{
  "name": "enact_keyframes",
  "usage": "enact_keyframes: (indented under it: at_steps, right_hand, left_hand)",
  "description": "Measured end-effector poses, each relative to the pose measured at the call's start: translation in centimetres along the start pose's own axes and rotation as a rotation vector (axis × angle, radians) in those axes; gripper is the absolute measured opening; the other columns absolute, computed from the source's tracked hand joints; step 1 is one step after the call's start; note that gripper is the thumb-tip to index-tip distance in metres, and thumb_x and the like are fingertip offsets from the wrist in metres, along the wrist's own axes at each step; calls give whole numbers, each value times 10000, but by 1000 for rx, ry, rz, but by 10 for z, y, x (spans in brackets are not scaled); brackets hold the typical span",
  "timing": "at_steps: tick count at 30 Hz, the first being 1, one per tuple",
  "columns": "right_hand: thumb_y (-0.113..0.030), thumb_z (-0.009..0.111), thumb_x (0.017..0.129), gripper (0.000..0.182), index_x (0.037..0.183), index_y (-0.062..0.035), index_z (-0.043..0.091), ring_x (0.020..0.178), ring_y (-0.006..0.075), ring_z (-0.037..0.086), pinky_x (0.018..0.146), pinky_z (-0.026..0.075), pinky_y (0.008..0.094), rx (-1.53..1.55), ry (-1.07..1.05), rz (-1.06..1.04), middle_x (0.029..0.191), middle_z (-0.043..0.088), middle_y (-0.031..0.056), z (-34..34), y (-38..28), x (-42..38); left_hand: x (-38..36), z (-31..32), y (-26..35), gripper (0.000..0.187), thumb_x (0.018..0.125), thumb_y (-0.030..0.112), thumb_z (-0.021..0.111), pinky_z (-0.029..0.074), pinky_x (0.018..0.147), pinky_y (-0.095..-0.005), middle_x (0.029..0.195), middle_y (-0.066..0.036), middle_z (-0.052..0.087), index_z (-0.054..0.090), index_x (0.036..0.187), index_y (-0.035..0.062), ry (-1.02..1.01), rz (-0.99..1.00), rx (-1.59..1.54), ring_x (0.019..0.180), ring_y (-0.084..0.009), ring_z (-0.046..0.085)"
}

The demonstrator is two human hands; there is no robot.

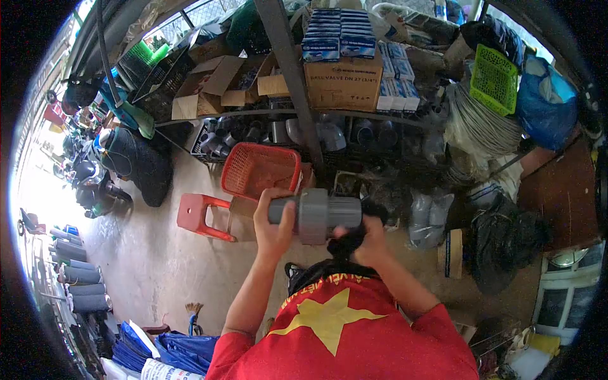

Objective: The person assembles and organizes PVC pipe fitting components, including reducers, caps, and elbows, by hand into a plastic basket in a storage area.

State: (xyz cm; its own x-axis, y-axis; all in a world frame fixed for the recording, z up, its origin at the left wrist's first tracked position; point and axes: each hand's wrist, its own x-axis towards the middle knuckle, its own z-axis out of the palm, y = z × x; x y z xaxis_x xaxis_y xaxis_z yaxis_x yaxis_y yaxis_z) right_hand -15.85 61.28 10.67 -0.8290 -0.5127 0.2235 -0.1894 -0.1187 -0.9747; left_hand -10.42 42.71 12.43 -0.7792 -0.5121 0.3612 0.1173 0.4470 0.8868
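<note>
A thick grey plastic pipe union (pixel 313 216), with a wide collar and a ribbed right end, lies sideways in front of my chest. My left hand (pixel 273 225) is wrapped round its narrower left end, thumb across the front. At the ribbed end, my right hand (pixel 368 244) is closed on a black cloth (pixel 350 240) that touches the fitting. Motion blurs the cloth and the right fingers a little. Just beyond the left hand stands a red plastic basket (pixel 261 149).
A red stool (pixel 201 215) stands left of the basket. Ahead, a shelf carries open cartons (pixel 204 85), a ball valve box (pixel 342 82) and small blue-white boxes; grey fittings (pixel 221 136) fill crates below. A steel post (pixel 290 69) rises in front. Black bags (pixel 506 234) lie right.
</note>
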Motion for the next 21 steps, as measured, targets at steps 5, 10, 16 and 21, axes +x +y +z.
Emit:
enact_keyframes:
  at_steps: [5, 10, 16, 21]
  right_hand:
    - [-283, 686, 862, 274, 943, -23, 664, 688, 78, 554, 588, 437, 260, 338, 42, 464, 777, 631, -12, -8, 16, 9]
    - [-235, 725, 804, 259, 957, -34, 669, 768, 243, 649, 659, 476, 329, -423, 46, -29, 881, 688, 100, -5, 6, 3]
    - [-251, 718, 815, 285, 986, -32, 651, 824, 242, 659, 734, 503, 369, -139, -120, -108, 938, 680, 104, -1, 26, -2]
    - [-272, 702, 842, 308, 1000, -17, 633, 722, 155, 647, 606, 516, 311, 597, 99, 630, 886, 662, 72, -10, 6, -1]
  left_hand:
    - [0, -2, 3, 252, 774, 122, 640, 445, 836, -348, 998, -170, 574, 567, 984, 4, 25, 488, 108, 914, -289, 574]
    - [0, -6, -21, 304, 876, 238, 580, 432, 857, -342, 1086, -133, 557, 548, 1070, 7, -107, -42, -338, 969, -224, 546]
    - [0, -7, -19, 291, 899, 218, 533, 434, 841, -316, 1078, -117, 552, 538, 1103, 11, -100, -247, -103, 939, -181, 541]
    - [-2, -6, -14, 300, 844, 163, 567, 447, 833, -334, 1050, -150, 551, 536, 1097, 5, 78, 516, 91, 932, -202, 554]
